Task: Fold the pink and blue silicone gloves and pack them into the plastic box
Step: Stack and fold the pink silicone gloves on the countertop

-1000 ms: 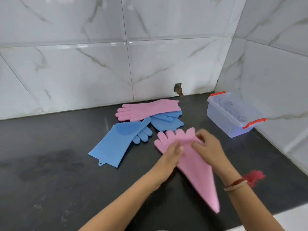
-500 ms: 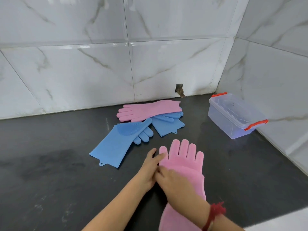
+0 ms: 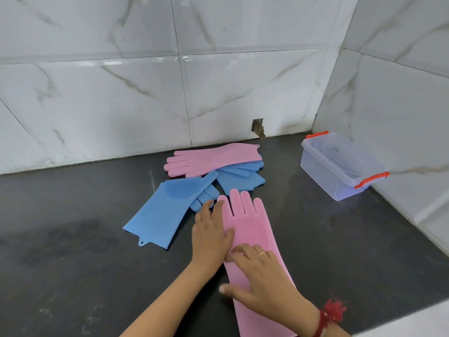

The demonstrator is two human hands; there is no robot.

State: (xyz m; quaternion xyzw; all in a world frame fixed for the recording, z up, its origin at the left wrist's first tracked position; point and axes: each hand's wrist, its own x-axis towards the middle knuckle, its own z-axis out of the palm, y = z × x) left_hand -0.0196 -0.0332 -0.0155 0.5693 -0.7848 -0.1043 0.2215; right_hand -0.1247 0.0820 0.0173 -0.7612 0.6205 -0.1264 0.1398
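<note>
On the dark counter (image 3: 73, 251), furthest left of the task's things, a blue glove (image 3: 165, 212) lies flat with its cuff toward the person and its bristled palm up. Behind it, near the wall, a second pink glove (image 3: 213, 158) lies crosswise, partly over a second blue glove (image 3: 239, 177); neither is folded yet.

The left hand (image 3: 211, 233) rests flat and open, fingers spread, on the left edge of the near pink glove (image 3: 252, 229), its fingertips beside the glove's thumb. The right hand (image 3: 263, 279) is also open, palm down, pressing on the glove's sleeve just nearer the person. Neither hand grips anything; both press down on the glove.

This glove's long axis runs away from the person, fingers pointing at the wall, cuff running off the bottom of the view under the right forearm. A fold would probably bring one end over the other along that axis, and the right hand sits nearer the cuff end, the left nearer the fingers.

Well apart to the right, in the corner, stands the plastic box (image 3: 337, 166), its lid apparently still on, so packing looks some way off.
</note>
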